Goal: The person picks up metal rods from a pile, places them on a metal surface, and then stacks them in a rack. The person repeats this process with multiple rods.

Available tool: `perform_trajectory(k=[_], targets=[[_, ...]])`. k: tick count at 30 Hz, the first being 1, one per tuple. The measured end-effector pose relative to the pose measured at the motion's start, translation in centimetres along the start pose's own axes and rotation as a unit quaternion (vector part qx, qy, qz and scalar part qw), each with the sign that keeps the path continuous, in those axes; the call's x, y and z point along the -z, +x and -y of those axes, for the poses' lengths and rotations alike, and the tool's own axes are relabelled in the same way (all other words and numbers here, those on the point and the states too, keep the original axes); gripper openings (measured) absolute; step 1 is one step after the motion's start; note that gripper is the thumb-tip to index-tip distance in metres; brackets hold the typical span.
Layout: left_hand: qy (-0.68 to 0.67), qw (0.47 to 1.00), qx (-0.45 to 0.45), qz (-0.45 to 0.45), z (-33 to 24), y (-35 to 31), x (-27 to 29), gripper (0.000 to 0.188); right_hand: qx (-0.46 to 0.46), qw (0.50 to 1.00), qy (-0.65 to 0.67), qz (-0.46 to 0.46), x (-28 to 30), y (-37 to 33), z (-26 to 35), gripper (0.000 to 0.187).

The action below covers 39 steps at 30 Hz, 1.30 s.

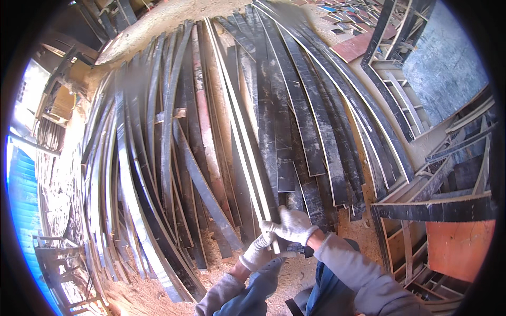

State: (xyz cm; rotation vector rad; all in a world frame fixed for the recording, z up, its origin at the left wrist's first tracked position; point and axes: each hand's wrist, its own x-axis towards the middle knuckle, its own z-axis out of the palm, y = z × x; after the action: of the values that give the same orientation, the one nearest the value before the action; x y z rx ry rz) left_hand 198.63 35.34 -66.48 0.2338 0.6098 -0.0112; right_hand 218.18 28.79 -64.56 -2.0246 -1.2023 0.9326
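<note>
A few long black-faced plywood strips (242,128) with pale edges run from my hands to the far side of the pile. My right hand (293,226), in a white knit glove, is closed at their near end, with its fingers across the pale edges. Just below and to the left, my left hand (258,253), gloved the same way, is closed around that near end. The two gloves meet there, and some fingers are hidden. Beneath and on both sides lie many more dark strips (308,121).
Sawdust (142,295) covers the ground around the pile. A wooden frame (432,209) with an orange-red panel (458,250) stands close on the right, and a grey-blue board (445,68) leans beyond it. Small offcuts (345,16) lie at the far right. Wooden racks (63,274) line the left.
</note>
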Motion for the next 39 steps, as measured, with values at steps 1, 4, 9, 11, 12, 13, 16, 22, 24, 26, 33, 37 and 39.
perform_trajectory(k=[1,4,9,11,12,13,16,22,24,26,33,37,39], targets=[[0.007,1.0,-0.006,0.017,0.0,-0.3,-1.4,0.066,0.014,0.995,-0.081,0.063,0.1,0.6,-0.1,0.089],[0.057,0.995,-0.068,-0.041,0.3,-1.2,2.1,0.058,0.017,0.999,-0.045,-0.011,1.1,2.9,0.7,0.079],[0.068,0.988,-0.107,-0.085,-1.7,-4.1,2.7,0.053,-0.218,0.895,-0.275,-0.276,6.0,11.4,-6.3,0.104],[0.085,0.986,-0.107,-0.092,-1.7,-4.7,4.5,0.066,-0.303,0.896,-0.281,-0.162,8.8,13.4,-7.5,0.124],[0.085,0.986,-0.113,-0.088,-1.8,-4.9,4.6,0.069,-0.284,0.907,-0.282,-0.132,9.6,13.8,-7.4,0.124],[0.09,0.987,-0.108,-0.076,-1.8,-4.6,4.4,0.072,-0.273,0.908,-0.28,-0.149,10.2,14.4,-9.3,0.123],[0.108,0.988,-0.094,-0.056,-1.6,-4.7,3.6,0.076,-0.316,0.899,-0.261,-0.157,10.6,15.1,-8.0,0.105],[0.104,0.99,-0.073,-0.055,-1.2,-3.5,2.9,0.071,-0.109,0.919,0.375,-0.046,11.1,8.5,-5.4,0.036],[0.109,0.99,-0.065,-0.068,-1.0,-3.2,2.1,0.072,-0.081,0.829,0.554,-0.014,9.3,7.1,-5.2,0.033],[0.106,0.99,-0.067,-0.061,-0.9,-2.8,1.8,0.064,-0.07,0.777,0.625,-0.016,7.9,5.6,-3.5,0.04],[0.128,0.99,-0.039,-0.047,-0.6,-1.7,1.9,0.066,0.037,0.95,0.274,-0.146,-0.8,-2.2,-1.0,0.057],[0.126,0.988,-0.006,-0.085,-0.3,-2.8,3.4,0.059,-0.033,0.997,0.036,-0.064,-2.7,-8.5,0.9,0.057],[0.097,0.989,0.019,-0.106,0.8,-2.9,6.7,0.055,0.04,0.994,-0.011,-0.102,-2.8,-8.9,2.3,0.053]])
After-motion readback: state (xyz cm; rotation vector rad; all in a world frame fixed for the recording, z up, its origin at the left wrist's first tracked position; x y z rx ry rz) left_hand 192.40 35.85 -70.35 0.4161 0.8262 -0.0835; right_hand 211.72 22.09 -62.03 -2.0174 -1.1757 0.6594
